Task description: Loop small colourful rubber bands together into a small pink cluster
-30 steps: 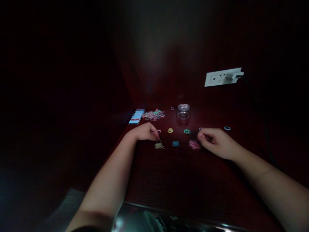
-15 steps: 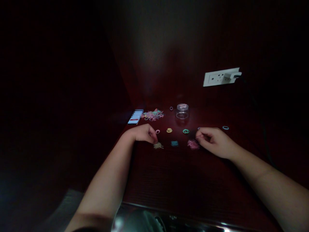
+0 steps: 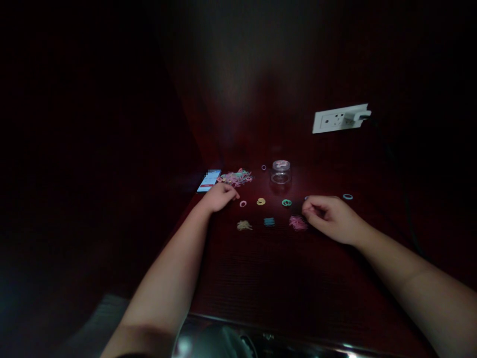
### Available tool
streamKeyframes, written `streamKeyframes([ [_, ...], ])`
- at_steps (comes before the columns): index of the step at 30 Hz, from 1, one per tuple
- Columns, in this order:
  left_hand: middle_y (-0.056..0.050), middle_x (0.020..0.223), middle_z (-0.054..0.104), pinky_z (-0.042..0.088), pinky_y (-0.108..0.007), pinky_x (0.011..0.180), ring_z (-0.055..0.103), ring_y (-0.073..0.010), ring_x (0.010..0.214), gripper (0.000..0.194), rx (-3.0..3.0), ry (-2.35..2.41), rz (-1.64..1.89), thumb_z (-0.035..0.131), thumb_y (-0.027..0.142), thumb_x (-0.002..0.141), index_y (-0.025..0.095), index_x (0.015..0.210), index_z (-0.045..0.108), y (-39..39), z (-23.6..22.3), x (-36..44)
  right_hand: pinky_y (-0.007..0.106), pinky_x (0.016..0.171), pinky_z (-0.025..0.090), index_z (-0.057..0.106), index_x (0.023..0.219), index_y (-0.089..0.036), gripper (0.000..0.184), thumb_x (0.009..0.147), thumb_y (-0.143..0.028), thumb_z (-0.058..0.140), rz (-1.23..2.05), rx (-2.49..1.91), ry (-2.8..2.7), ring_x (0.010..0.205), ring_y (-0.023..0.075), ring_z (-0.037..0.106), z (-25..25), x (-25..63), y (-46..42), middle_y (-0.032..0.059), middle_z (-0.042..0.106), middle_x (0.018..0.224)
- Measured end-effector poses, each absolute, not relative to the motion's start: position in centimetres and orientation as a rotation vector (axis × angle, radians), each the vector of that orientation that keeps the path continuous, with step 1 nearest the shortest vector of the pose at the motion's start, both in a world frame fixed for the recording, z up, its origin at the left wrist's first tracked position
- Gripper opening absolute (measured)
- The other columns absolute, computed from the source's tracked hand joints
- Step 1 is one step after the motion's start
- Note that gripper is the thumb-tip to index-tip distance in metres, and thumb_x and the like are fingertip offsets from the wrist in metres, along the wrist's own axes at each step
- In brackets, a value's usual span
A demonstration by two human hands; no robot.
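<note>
Across the middle of the dark wooden table (image 3: 261, 283) lie three heaps of bands: beige heap (image 3: 244, 225), blue heap (image 3: 269, 222), pink heap (image 3: 298, 223). The right hand (image 3: 330, 215) curls beside the last; the left hand (image 3: 219, 197), apart, is near one pink ring (image 3: 243, 204); cannot tell if either grips anything. Toward the back edge: one phone (image 3: 208, 181), one mixed heap (image 3: 238, 177), one lidded jar (image 3: 280, 174). Beyond, one wall socket (image 3: 339, 119)

Dim light, dark reddish wooden desk (image 3: 298, 283), dark wall (image 3: 231, 79) behind, white socket panel (image 3: 328, 121) at right
</note>
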State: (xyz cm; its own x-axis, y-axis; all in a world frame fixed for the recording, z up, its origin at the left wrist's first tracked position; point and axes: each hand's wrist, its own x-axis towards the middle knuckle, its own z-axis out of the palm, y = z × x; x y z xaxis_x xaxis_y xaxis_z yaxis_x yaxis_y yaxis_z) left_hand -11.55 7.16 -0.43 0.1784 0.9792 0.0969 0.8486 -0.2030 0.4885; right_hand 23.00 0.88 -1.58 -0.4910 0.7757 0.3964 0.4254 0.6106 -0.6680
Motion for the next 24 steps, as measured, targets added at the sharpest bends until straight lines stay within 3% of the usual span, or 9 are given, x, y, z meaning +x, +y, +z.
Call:
streamKeyframes([
  [3,-0.007,0.102,0.075,0.051,-0.032,0.087,0.068,-0.0220,0.093,0.035,2.115,1.939,0.694,0.045,0.029,0.089,0.017,0.104,0.074,8.3,-2.2,-11.5,0.024,0.052,0.034,0.053,0.069,-0.019,0.017,0.085,-0.025,0.056,0.633,-0.944,-2.152,0.055,0.0109,0.040,-1.5,23.0,0.9,-0.0034,0.046,0.060],
  [8,-0.010,0.124,0.068,0.044,-0.034,0.107,0.062,-0.0245,0.116,0.034,2.165,2.048,0.687,0.050,0.020,0.085,0.017,0.112,0.071,9.5,-4.1,-11.1,0.024,0.052,0.035,0.052,0.068,-0.020,0.018,0.085,-0.025,0.056,0.609,-0.949,-2.162,0.055,0.0112,0.040,-1.4,22.9,1.0,-0.0036,0.045,0.059],
  [12,-0.013,0.129,0.065,0.042,-0.039,0.110,0.058,-0.0285,0.121,0.041,2.193,2.095,0.629,0.052,0.022,0.084,0.016,0.122,0.066,9.9,-4.5,-10.6,0.024,0.052,0.035,0.052,0.068,-0.020,0.018,0.084,-0.024,0.056,0.610,-0.957,-2.159,0.055,0.0114,0.041,-1.4,22.8,0.9,-0.0035,0.045,0.059],
  [18,-0.007,0.143,0.055,0.038,-0.043,0.113,0.048,-0.0295,0.133,0.049,2.229,2.107,0.494,0.052,0.030,0.086,0.026,0.134,0.059,10.1,-4.7,-10.0,0.024,0.052,0.036,0.052,0.068,-0.020,0.019,0.087,-0.025,0.055,0.598,-0.957,-2.171,0.055,0.0117,0.041,-1.5,22.9,0.9,-0.0031,0.046,0.059],
  [24,-0.007,0.152,0.045,0.035,-0.047,0.115,0.041,-0.0312,0.138,0.055,2.207,2.141,0.411,0.045,0.030,0.088,0.024,0.142,0.053,10.0,-4.5,-9.6,0.024,0.052,0.036,0.052,0.069,-0.020,0.020,0.088,-0.025,0.054,0.573,-0.967,-2.177,0.055,0.0119,0.042,-1.8,23.1,1.1,-0.0027,0.047,0.059],
])
